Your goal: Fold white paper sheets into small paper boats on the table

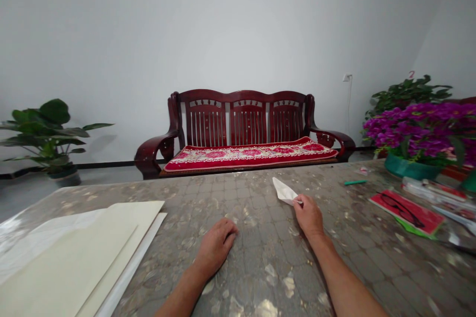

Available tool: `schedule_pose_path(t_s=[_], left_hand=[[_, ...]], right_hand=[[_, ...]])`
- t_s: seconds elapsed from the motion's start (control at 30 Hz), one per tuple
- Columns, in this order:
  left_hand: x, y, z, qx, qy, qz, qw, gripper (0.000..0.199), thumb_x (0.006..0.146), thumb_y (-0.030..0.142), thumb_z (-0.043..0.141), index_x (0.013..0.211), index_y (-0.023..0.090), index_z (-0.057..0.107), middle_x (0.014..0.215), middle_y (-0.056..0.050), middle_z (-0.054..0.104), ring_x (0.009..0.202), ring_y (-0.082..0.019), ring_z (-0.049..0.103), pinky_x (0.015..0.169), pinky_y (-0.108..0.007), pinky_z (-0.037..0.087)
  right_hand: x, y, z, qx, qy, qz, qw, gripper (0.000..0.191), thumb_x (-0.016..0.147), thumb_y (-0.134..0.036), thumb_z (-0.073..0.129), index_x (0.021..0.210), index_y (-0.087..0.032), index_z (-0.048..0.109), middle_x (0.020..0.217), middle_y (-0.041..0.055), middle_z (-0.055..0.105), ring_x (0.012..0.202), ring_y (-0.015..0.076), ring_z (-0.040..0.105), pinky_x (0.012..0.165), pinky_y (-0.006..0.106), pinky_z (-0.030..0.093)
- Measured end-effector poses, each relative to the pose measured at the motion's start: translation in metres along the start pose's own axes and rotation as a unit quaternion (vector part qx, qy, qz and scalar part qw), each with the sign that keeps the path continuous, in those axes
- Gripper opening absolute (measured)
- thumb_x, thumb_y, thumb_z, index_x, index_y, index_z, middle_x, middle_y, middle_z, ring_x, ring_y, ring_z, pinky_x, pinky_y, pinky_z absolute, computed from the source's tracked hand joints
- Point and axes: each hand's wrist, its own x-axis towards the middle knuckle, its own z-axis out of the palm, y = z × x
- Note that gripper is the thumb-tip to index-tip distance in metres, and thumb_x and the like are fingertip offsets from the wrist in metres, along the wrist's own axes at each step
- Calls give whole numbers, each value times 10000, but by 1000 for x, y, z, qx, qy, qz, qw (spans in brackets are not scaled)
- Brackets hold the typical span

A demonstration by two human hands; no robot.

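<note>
My right hand (308, 214) pinches one end of a small folded piece of white paper (284, 191) between thumb and fingers. The paper's pointed end faces away to the left, and it is held at the table's far side. Resting on the patterned tablecloth (256, 252) is my left hand (218, 238), its fingers curled together and nothing showing in them. A gap of bare cloth separates the two hands. To the left of my left hand lie large cream and white sheets of paper (89, 247), stacked and overlapping.
On the right are a green pen (355, 183), glasses (403, 209) on a red booklet (433, 224), and purple flowers (424, 126) in a teal pot (411, 166). Beyond the table stands a dark red wooden bench (247, 124). A potted plant (52, 131) is at left.
</note>
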Motion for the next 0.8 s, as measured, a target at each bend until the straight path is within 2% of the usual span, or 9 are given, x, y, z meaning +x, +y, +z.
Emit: schedule_pose_path(t_s=[0.1,0.23,0.3,0.4,0.5,0.57,0.63,0.7,0.8], left_hand=[[-1,-2,0,15,78,14,997,282,793,89,488,981,238,635,1076,-50,637,1025,-198,607,915,-340,492],[-2,0,-7,93,183,43,978,427,791,166,624,1202,277,598,1316,-86,536,1227,-267,501,1044,-468,415],[-2,3,-10,122,191,70,971,471,771,282,719,1227,285,601,1388,-104,476,1293,-308,434,1077,-512,370],[-1,8,-12,113,150,87,978,448,734,418,772,1145,280,659,1398,-111,467,1289,-317,443,1064,-492,391],[0,12,-9,62,88,47,993,244,771,377,749,983,262,710,1250,-82,583,1130,-250,576,962,-384,476],[0,15,-7,29,55,22,998,87,816,320,707,867,251,719,1129,-48,639,1018,-200,627,896,-316,492],[0,16,-6,5,40,9,999,81,843,294,673,798,240,713,1084,-29,653,971,-173,640,864,-277,487],[0,16,-6,-9,37,2,999,109,852,293,661,776,230,707,1090,-28,649,960,-166,639,857,-265,479],[1,14,-6,-30,35,-6,999,119,857,293,651,784,214,702,1112,-43,635,970,-172,633,872,-277,473]], right_hand=[[-3,-8,0,82,-69,-52,993,154,817,-318,501,793,-222,619,849,41,658,798,200,603,748,305,446],[-14,-33,1,182,-201,-109,956,126,810,-281,519,797,-223,630,856,26,690,821,193,625,789,302,459],[-21,-47,2,217,-254,-103,937,123,806,-266,523,799,-216,636,845,22,699,816,189,632,787,298,463],[-30,-62,5,262,-307,-85,911,123,792,-253,531,794,-204,644,807,13,698,788,178,633,756,279,469],[-35,-68,8,271,-327,-72,902,114,777,-243,539,790,-197,643,755,1,682,734,167,624,706,266,474],[-36,-69,7,252,-327,-89,907,109,767,-211,534,794,-199,639,771,8,681,746,171,623,720,279,482],[-35,-70,2,209,-297,-147,920,150,731,-146,533,811,-204,646,932,40,698,886,192,624,835,329,476],[-35,-74,-5,154,-246,-231,929,257,678,-85,547,863,-218,664,1160,61,656,1094,224,563,982,397,406],[-36,-83,-14,90,-220,-333,912,336,645,-90,629,931,-257,685,1292,42,589,1256,264,437,1081,465,298]])
